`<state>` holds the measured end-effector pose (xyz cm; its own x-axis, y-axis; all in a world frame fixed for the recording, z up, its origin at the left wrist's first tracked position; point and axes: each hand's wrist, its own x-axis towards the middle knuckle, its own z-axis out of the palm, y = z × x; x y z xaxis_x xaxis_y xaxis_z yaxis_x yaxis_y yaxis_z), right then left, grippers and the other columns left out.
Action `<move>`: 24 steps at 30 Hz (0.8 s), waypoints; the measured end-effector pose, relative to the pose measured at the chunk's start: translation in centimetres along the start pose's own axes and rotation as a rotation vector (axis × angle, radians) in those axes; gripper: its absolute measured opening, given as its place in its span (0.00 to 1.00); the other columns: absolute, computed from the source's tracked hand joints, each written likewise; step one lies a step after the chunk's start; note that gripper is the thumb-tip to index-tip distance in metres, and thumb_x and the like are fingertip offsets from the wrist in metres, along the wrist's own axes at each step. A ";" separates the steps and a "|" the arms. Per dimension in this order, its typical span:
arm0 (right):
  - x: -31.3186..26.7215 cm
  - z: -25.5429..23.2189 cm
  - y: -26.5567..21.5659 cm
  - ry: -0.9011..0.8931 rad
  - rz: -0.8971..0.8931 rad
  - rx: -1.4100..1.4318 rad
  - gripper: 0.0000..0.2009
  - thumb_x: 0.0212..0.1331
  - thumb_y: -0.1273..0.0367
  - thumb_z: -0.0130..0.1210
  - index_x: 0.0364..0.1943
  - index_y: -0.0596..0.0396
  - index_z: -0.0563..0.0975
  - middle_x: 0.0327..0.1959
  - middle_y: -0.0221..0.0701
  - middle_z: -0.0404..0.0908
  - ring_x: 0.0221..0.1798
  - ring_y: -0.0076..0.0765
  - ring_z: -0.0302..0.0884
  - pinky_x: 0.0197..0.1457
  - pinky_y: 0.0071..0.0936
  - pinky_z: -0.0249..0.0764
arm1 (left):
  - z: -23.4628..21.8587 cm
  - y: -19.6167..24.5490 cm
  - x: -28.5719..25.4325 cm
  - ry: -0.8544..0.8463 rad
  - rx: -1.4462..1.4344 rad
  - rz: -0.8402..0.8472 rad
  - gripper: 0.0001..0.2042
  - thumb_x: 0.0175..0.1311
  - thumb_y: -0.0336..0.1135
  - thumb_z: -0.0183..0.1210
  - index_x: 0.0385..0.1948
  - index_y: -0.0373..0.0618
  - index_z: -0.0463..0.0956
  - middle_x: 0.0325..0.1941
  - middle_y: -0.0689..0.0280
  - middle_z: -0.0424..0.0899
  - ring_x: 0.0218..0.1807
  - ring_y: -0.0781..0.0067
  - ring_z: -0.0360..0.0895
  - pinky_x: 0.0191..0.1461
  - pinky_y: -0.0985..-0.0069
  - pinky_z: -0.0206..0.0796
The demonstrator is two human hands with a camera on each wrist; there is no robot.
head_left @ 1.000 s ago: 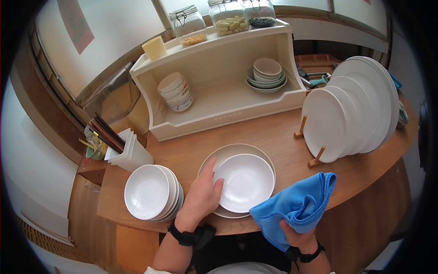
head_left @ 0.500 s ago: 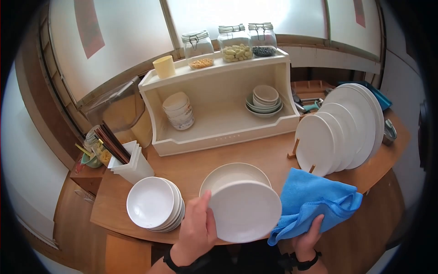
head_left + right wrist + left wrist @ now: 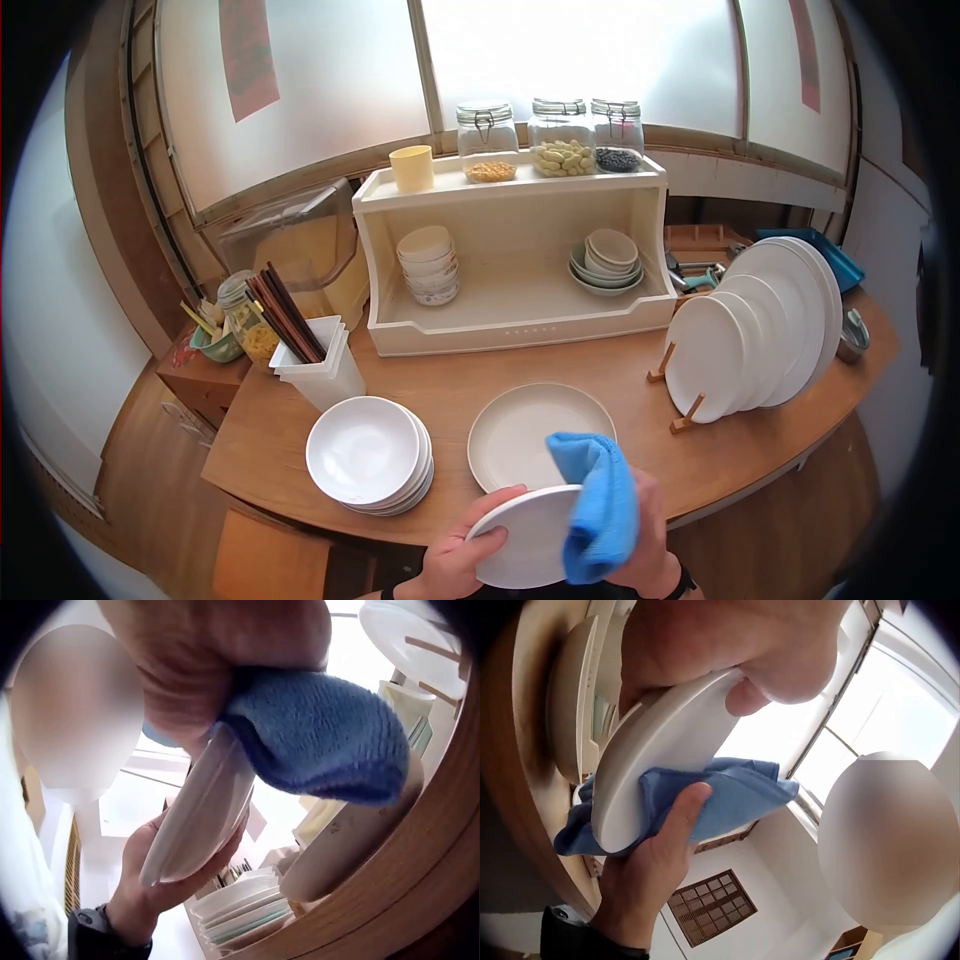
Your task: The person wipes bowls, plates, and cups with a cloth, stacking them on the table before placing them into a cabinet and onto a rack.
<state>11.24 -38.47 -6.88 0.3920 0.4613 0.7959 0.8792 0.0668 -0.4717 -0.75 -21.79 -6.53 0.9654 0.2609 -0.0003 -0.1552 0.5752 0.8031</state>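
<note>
A white shallow dish (image 3: 525,540) is held tilted at the table's front edge. My left hand (image 3: 462,556) grips its left rim, thumb on the inner face and fingers behind. On the opposite side my right hand (image 3: 648,540) pinches the rim through a folded blue cloth (image 3: 600,505). In the left wrist view the cloth (image 3: 720,796) wraps both faces of the dish (image 3: 667,742), the right thumb pressing it down. Just beyond the dish a larger cream plate (image 3: 535,425) lies flat on the table.
Stacked white dishes (image 3: 362,450) stand at left, by a white holder (image 3: 325,375) of chopsticks. White plates (image 3: 705,355) stand upright in a wooden rack at right. Behind is a cream shelf (image 3: 520,340) with bowls inside and glass jars (image 3: 563,145) on top.
The white dish has been lifted off the cream plate and drawn toward me, tilting up. My right hand has brought the blue cloth leftward onto its rim. The head view has tipped up.
</note>
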 end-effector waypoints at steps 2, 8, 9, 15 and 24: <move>0.8 -1.1 -2.6 -0.202 -0.083 -0.371 0.42 0.46 0.67 0.70 0.65 0.65 0.59 0.47 0.46 0.75 0.47 0.44 0.77 0.51 0.35 0.73 | -0.2 -0.4 0.0 -0.021 0.017 0.114 0.19 0.67 0.32 0.49 0.58 0.34 0.67 0.57 0.50 0.73 0.58 0.58 0.72 0.62 0.67 0.61; -3.5 2.4 -0.2 0.251 0.275 0.348 0.34 0.56 0.67 0.63 0.67 0.56 0.61 0.54 0.55 0.71 0.56 0.61 0.71 0.59 0.47 0.69 | 0.7 0.6 -1.4 -0.321 0.696 0.625 0.21 0.59 0.25 0.52 0.57 0.35 0.68 0.61 0.43 0.69 0.60 0.49 0.70 0.64 0.63 0.59; -2.3 1.1 -1.3 0.118 0.372 0.365 0.37 0.50 0.66 0.67 0.64 0.61 0.63 0.51 0.51 0.75 0.52 0.51 0.75 0.56 0.42 0.71 | 1.6 1.1 -1.5 -0.399 0.740 0.705 0.22 0.56 0.21 0.53 0.56 0.36 0.69 0.60 0.38 0.68 0.59 0.42 0.70 0.62 0.60 0.60; -0.6 0.7 -1.8 -0.164 0.517 0.775 0.36 0.43 0.63 0.72 0.57 0.63 0.68 0.50 0.45 0.77 0.51 0.41 0.77 0.56 0.38 0.72 | -0.3 1.8 -1.0 -0.471 0.632 0.941 0.19 0.66 0.30 0.51 0.60 0.44 0.66 0.60 0.35 0.66 0.56 0.41 0.74 0.55 0.57 0.68; 3.3 -0.2 -2.1 -0.226 0.608 0.795 0.18 0.47 0.72 0.63 0.45 0.61 0.76 0.47 0.38 0.78 0.52 0.39 0.77 0.61 0.36 0.72 | 1.4 1.8 0.2 -0.365 0.499 1.072 0.19 0.68 0.32 0.48 0.61 0.45 0.64 0.60 0.35 0.66 0.57 0.39 0.72 0.60 0.52 0.64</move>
<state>10.69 -37.24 -3.22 0.5791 0.7632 0.2866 0.0828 0.2947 -0.9520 -0.57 -21.75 -4.26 0.4145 0.1406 0.8991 -0.8834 -0.1750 0.4347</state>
